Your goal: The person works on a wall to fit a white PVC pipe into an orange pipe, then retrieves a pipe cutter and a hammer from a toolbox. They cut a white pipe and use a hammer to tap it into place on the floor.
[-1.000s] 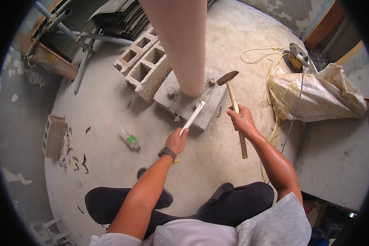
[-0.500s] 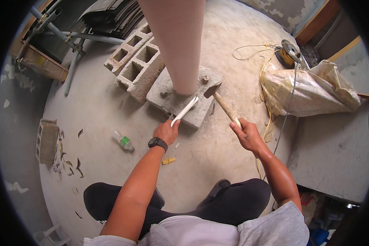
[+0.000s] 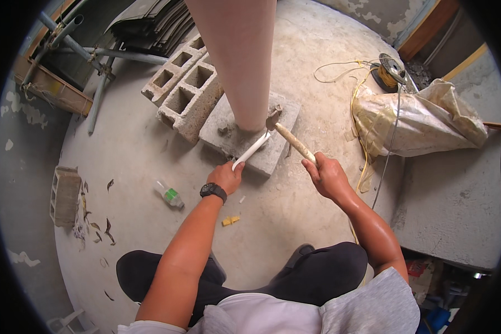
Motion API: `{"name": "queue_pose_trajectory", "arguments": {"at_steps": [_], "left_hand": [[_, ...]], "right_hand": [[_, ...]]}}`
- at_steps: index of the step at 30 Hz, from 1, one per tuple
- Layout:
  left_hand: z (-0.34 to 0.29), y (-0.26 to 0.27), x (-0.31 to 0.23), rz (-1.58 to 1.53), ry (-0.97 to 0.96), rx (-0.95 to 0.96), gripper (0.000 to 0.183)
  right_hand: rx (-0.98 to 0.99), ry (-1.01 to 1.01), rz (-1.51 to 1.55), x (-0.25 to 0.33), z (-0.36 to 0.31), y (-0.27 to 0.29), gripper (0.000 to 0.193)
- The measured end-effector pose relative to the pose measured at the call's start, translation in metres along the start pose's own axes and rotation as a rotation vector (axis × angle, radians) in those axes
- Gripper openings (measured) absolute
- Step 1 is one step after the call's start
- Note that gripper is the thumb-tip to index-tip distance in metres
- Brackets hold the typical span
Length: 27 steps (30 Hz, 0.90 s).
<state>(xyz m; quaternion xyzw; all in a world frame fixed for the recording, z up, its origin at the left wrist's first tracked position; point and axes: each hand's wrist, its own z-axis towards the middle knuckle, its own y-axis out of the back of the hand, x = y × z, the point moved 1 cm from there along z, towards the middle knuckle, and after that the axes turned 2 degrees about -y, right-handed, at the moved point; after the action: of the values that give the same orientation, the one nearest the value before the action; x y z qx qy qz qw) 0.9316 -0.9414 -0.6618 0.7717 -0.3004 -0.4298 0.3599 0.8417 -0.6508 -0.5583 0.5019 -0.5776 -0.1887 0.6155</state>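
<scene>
My left hand (image 3: 226, 177), with a black watch at its wrist, is closed round the lower end of a white plastic pipe (image 3: 251, 151). The pipe slants up to the right, its split far end close to the foot of a thick pale column (image 3: 245, 67). Under the column lies a square concrete block (image 3: 264, 158) with bolts on top. In my right hand (image 3: 329, 177) is a hammer (image 3: 296, 143), gripped by its worn wooden handle. Its metal head is just above the pipe's far end; whether they touch I cannot tell.
Hollow concrete blocks (image 3: 190, 89) stand left of the column. A plastic bottle (image 3: 169, 193) and a yellow scrap (image 3: 231, 221) lie on the floor. To the right are a pale sack (image 3: 423, 119), a cable reel (image 3: 389, 73) and loose yellow cord. Metal scaffold pipes (image 3: 83, 50) stand far left.
The hammer has moved left and its head now points toward the pipe's split end. My right hand has shifted slightly left. The left hand and pipe have stayed nearly still.
</scene>
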Motion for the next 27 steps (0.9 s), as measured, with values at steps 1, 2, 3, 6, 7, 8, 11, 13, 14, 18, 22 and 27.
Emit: {"name": "queue_pose_trajectory", "arguments": {"at_steps": [1, 2, 3, 6, 7, 8, 11, 13, 14, 18, 22, 27], "left_hand": [[-0.001, 0.0, 0.001, 0.002, -0.004, -0.007, 0.063], [-0.001, 0.0, 0.001, 0.003, -0.008, -0.013, 0.063], [-0.001, 0.0, -0.001, 0.005, -0.017, -0.022, 0.063], [-0.003, -0.004, 0.002, -0.008, -0.025, -0.064, 0.061], [-0.003, -0.003, 0.001, -0.008, -0.011, -0.036, 0.06], [-0.002, -0.001, 0.001, -0.007, 0.003, -0.009, 0.06], [-0.002, 0.0, 0.001, 0.008, 0.018, 0.022, 0.059], [0.0, 0.004, -0.002, 0.024, 0.019, 0.033, 0.06], [0.0, 0.003, -0.004, 0.031, 0.019, 0.047, 0.062], [0.002, -0.003, 0.004, 0.014, -0.029, -0.028, 0.06], [0.001, 0.002, 0.001, 0.01, -0.001, 0.029, 0.061], [0.001, 0.003, -0.001, 0.007, 0.012, 0.032, 0.061]], "right_hand": [[0.0, -0.016, 0.021, 0.001, -0.001, 0.001, 0.047], [-0.001, -0.032, 0.041, 0.003, -0.001, 0.003, 0.046], [-0.007, -0.05, 0.061, 0.005, -0.002, 0.009, 0.046], [-0.095, 0.003, 0.172, 0.024, -0.007, 0.036, 0.043], [-0.194, 0.097, 0.259, 0.031, -0.009, 0.043, 0.039], [-0.245, 0.152, 0.313, 0.04, -0.013, 0.053, 0.037], [-0.288, 0.266, 0.38, 0.049, -0.016, 0.052, 0.033], [-0.199, 0.205, 0.292, 0.034, -0.011, 0.034, 0.034], [-0.104, 0.117, 0.127, 0.02, -0.006, 0.02, 0.036], [-0.077, 0.046, 0.055, 0.005, 0.005, 0.01, 0.042], [-0.27, 0.143, 0.223, 0.039, -0.007, 0.043, 0.036], [-0.384, 0.284, 0.36, 0.047, -0.012, 0.043, 0.033]]}}
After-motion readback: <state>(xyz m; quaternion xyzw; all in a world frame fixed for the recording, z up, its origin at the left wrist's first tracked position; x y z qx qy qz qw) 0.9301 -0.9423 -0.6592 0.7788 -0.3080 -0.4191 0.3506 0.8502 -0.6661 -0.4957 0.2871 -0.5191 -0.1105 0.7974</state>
